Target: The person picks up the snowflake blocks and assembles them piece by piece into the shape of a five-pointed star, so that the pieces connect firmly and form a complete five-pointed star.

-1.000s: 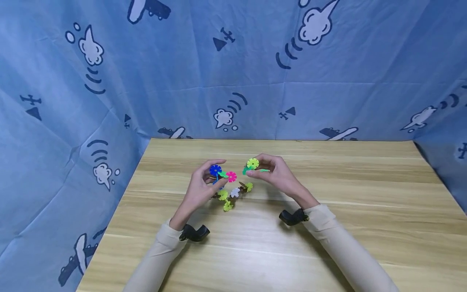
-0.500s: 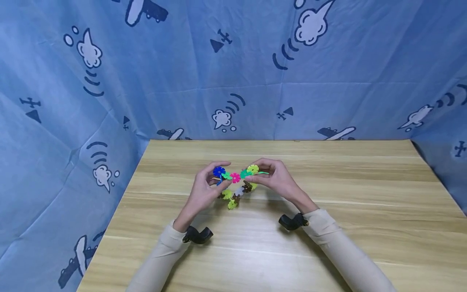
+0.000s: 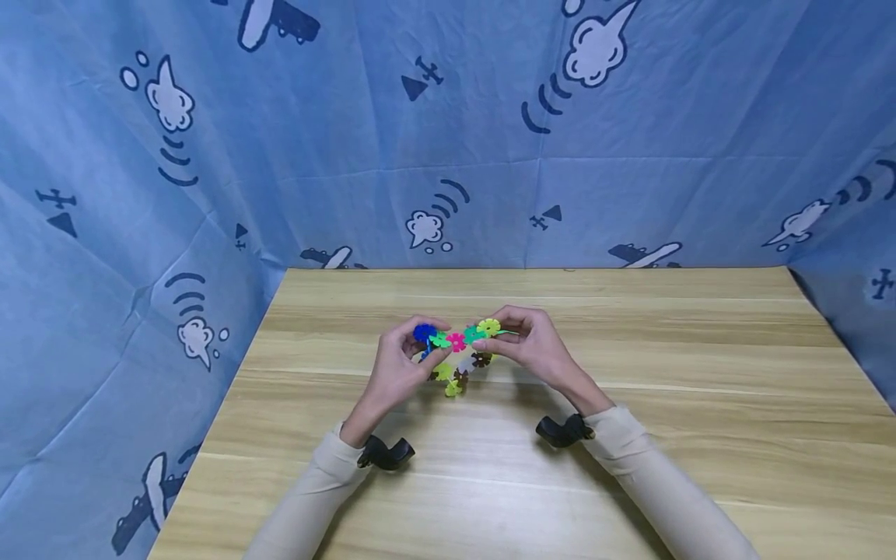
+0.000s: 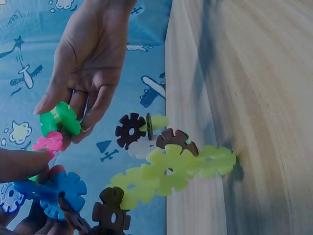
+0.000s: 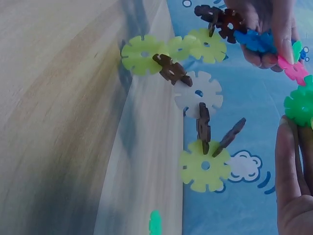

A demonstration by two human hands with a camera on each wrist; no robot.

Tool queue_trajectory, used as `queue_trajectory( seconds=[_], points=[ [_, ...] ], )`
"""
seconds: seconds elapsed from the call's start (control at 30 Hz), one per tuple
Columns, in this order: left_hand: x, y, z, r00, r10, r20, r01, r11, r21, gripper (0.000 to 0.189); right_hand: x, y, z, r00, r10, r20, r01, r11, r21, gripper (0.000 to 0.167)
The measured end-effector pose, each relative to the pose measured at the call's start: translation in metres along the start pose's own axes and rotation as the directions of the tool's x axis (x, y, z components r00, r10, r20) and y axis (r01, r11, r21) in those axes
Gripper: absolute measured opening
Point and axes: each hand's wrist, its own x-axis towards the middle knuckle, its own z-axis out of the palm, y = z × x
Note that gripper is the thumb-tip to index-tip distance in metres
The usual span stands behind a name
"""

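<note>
Both hands hold a chain of notched plastic snowflake discs over the wooden table. My left hand (image 3: 397, 364) pinches the chain near a pink disc (image 3: 456, 342), with a blue disc (image 3: 424, 333) by its fingers. My right hand (image 3: 535, 342) pinches a green disc (image 3: 473, 335) that has a yellow-green disc (image 3: 488, 327) beside it. In the left wrist view the pink disc's edge is right at the green disc (image 4: 59, 119). Below hangs a curve of brown, yellow-green (image 4: 168, 166) and white discs (image 5: 198, 95), its lowest part close over the table.
The wooden table (image 3: 630, 365) spreads around both hands. Blue printed cloth (image 3: 476, 194) hangs behind it and along the left side. A black wrist camera mount (image 3: 386, 453) sits on the left wrist, another (image 3: 563, 430) on the right.
The left hand has moved right, closing the gap between the pink disc and the right hand's green disc. The right hand has shifted slightly down, and the hanging chain has moved right.
</note>
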Motion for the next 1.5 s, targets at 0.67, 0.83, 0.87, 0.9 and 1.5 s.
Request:
queue_trajectory(
  seconds=[0.67, 0.83, 0.87, 0.9, 1.5],
  points=[
    [0.003, -0.001, 0.004, 1.0, 0.02, -0.013, -0.019, 0.997, 0.073, 0.031, -0.002, 0.004, 0.005, 0.999, 0.016, -0.031, -0.017, 1.0, -0.024, 0.027],
    [0.003, -0.001, 0.006, 0.999, -0.008, -0.035, 0.01, 0.998, 0.06, 0.032, -0.002, 0.005, 0.009, 0.998, 0.027, -0.064, -0.03, 0.998, -0.05, 0.026],
    [0.003, -0.001, 0.006, 0.999, -0.01, -0.036, 0.012, 0.998, 0.062, 0.033, -0.002, 0.005, 0.009, 0.997, 0.028, -0.065, -0.032, 0.998, -0.053, 0.026],
    [0.003, -0.001, 0.006, 0.999, -0.014, -0.035, 0.016, 0.998, 0.059, 0.035, -0.002, 0.005, 0.009, 0.997, 0.03, -0.065, -0.033, 0.998, -0.057, 0.026],
    [0.007, 0.0, -0.003, 0.997, -0.038, -0.071, 0.039, 0.999, 0.017, 0.039, 0.004, 0.003, -0.009, 0.992, -0.101, -0.074, 0.091, 0.987, -0.132, 0.024]
  ],
)
